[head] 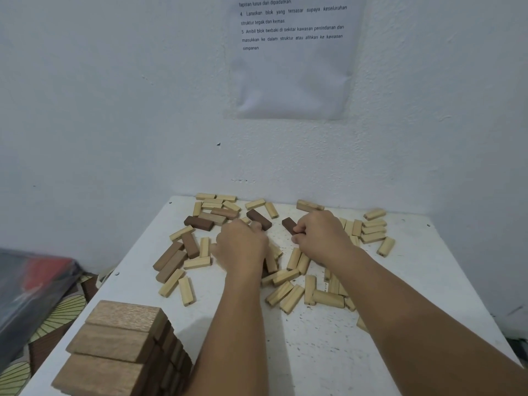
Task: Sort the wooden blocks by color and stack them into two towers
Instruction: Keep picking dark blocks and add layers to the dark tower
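The right grip is curled. Its thumb and fingers pinch one end of a dark brown block, and the block's free end points toward the wall. The left grip lies knuckles-up with its fingers bent down among the blocks; I cannot tell whether it holds one. Just beyond its fingertips a second dark block lies slanted. Both forearms reach forward over the white desk. Pale blocks lie scattered around and under both hands, and a row of pale blocks sits to the right. Left of the left grip are mid-brown blocks and another dark one. At the desk's near left corner stands a tower of brown blocks. A printed sheet hangs on the wall behind.
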Motion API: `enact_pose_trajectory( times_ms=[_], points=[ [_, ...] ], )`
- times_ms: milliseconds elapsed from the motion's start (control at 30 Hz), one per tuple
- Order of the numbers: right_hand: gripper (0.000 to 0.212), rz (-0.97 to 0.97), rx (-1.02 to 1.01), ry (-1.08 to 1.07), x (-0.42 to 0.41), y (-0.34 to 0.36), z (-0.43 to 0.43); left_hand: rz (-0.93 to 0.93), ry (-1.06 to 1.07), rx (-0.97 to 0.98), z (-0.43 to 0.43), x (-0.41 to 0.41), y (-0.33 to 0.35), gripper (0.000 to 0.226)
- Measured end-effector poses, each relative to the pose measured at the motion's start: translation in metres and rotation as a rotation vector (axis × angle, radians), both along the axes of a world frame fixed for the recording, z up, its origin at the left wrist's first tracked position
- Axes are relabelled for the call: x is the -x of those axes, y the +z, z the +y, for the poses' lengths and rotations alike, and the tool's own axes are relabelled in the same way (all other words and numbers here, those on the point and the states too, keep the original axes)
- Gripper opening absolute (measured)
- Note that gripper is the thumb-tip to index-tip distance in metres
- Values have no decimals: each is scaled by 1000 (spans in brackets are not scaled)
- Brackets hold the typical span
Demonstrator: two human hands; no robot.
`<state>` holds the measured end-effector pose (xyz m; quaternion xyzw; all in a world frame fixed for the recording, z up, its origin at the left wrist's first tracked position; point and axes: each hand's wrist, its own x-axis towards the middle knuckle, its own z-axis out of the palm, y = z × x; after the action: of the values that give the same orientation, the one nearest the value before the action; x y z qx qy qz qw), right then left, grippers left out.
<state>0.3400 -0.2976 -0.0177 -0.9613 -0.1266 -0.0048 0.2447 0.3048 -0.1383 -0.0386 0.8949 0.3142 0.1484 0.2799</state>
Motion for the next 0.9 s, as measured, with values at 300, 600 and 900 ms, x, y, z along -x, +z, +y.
enact_pose_trajectory(
  times_ms=[300,600,900],
  points=[
    [9,-12,-18,5,-2,-2,-2,-108,-5,46,-13,-32,0,41],
    [21,25,-34,13,4,2,-8,-139,-43,98,-18,-31,2,15],
    [22,59,-43,-45,10,12,-2,-248,-55,303,-22,-13,20,19]
  ],
)
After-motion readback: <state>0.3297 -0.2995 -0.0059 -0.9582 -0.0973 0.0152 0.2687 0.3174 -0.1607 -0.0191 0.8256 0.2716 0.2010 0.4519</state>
